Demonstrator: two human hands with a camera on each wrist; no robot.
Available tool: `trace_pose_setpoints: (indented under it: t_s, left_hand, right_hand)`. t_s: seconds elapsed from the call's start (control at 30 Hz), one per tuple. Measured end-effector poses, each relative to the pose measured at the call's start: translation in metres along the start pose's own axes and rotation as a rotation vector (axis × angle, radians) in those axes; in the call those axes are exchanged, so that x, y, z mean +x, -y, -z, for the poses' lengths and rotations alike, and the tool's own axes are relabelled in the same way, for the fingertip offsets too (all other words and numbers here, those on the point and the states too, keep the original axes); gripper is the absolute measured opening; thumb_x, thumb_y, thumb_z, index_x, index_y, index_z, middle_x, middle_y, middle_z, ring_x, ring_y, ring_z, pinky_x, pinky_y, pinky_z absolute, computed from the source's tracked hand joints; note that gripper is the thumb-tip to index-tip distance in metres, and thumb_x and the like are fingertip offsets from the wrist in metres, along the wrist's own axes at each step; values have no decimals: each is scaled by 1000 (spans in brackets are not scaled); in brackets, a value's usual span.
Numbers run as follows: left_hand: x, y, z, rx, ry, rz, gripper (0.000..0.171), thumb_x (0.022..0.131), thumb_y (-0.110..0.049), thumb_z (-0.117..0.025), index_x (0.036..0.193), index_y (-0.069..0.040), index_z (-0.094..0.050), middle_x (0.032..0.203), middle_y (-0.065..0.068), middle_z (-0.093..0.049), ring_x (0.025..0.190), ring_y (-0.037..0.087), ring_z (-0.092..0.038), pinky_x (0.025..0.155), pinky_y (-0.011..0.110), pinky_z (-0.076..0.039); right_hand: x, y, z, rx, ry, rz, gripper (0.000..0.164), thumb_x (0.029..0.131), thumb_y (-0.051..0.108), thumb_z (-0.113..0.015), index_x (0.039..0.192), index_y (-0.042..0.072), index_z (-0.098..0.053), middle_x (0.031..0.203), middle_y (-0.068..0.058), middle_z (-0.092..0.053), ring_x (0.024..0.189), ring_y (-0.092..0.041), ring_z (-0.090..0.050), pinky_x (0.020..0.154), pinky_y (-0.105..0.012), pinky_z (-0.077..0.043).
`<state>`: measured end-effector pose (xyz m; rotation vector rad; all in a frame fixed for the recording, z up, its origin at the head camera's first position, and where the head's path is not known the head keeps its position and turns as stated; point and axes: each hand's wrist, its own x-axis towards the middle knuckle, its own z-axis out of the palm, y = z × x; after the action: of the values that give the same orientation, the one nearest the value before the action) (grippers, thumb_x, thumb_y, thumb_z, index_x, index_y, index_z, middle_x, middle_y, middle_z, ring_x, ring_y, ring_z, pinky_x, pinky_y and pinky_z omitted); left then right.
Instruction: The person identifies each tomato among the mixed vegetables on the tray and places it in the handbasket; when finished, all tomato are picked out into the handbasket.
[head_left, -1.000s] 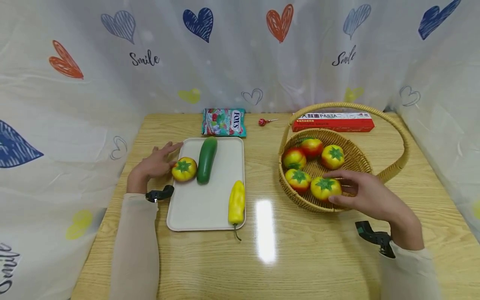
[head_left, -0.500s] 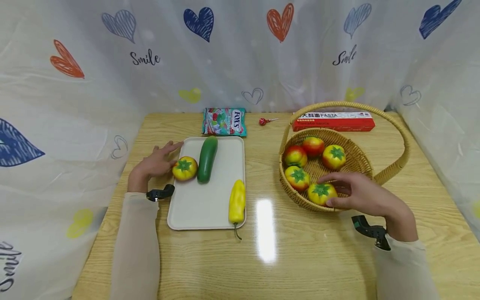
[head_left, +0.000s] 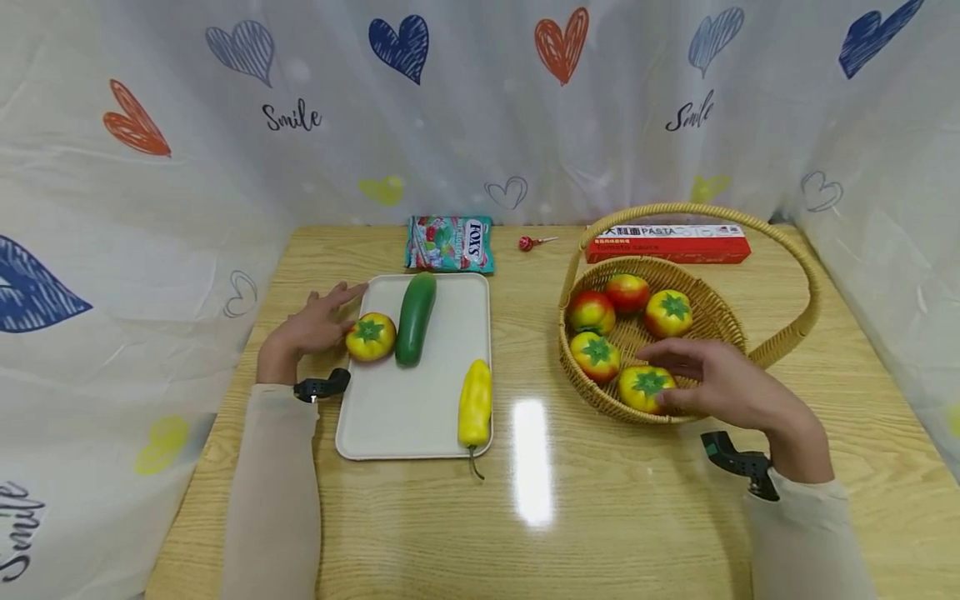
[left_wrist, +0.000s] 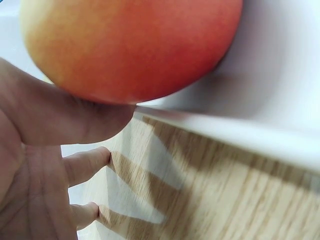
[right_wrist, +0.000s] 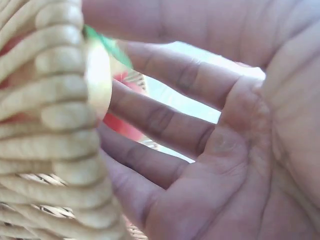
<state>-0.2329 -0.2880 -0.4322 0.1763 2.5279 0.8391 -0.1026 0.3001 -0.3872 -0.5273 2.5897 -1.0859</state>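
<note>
My left hand [head_left: 311, 325] rests at the left edge of the white tray [head_left: 397, 417], fingers spread. Its thumb touches a yellow-red toy persimmon [head_left: 370, 337], whose red side [left_wrist: 140, 45] fills the top of the left wrist view. At right, my right hand [head_left: 720, 379] reaches into the wicker basket [head_left: 588, 398], thumb and fingers curved around a persimmon [head_left: 637, 388] low against the near wall. In the right wrist view the basket rim [right_wrist: 65, 150] hides most of that fruit [right_wrist: 98, 75]. Several other persimmons, one of them [head_left: 596, 352] alongside, lie in the basket.
A green cucumber [head_left: 415, 321] and a yellow pepper [head_left: 473, 408] lie on the tray, the pepper's stem over the rim. Behind stand a candy bag [head_left: 450, 244], a lollipop [head_left: 527, 243] and a red pasta box [head_left: 667, 248]. The basket's handle [head_left: 802, 275] arches up.
My right hand has brought its persimmon down and slightly left, to the basket's near wall; its index finger has lifted a little since. The left hand stays in place.
</note>
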Motion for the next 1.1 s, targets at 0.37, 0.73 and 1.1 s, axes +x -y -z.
trace_pose_setpoints:
  t_s: [0.37,0.73,1.1]
  left_hand:
    - [1,0,0,0,5,6,70,112,-17,-52,176,-22,-25,183,24,6,159,64,24,115,93,9]
    - [0,1,0,-11,6,1,71,111,-15,-52,176,-21,-25,183,25,7,159,64,24,116,92,10]
    - [1,1,0,32,-3,8,70,112,-18,-53,176,-23,-25,183,26,4,160,66,20,114,94,9]
  right_hand:
    - [29,34,-19,79,-231,230,48,91,6,-90,136,16,-76,134,-11,-78,122,-3,-74,104,-11,-54]
    - [104,107,-75,124,-50,409,60,93,29,-91,149,20,-70,146,1,-73,134,-21,-70,116,-45,-56]
    - [191,152,-124,194,75,478,63,94,31,-89,151,13,-68,150,-1,-71,137,-20,-69,118,-38,-55]
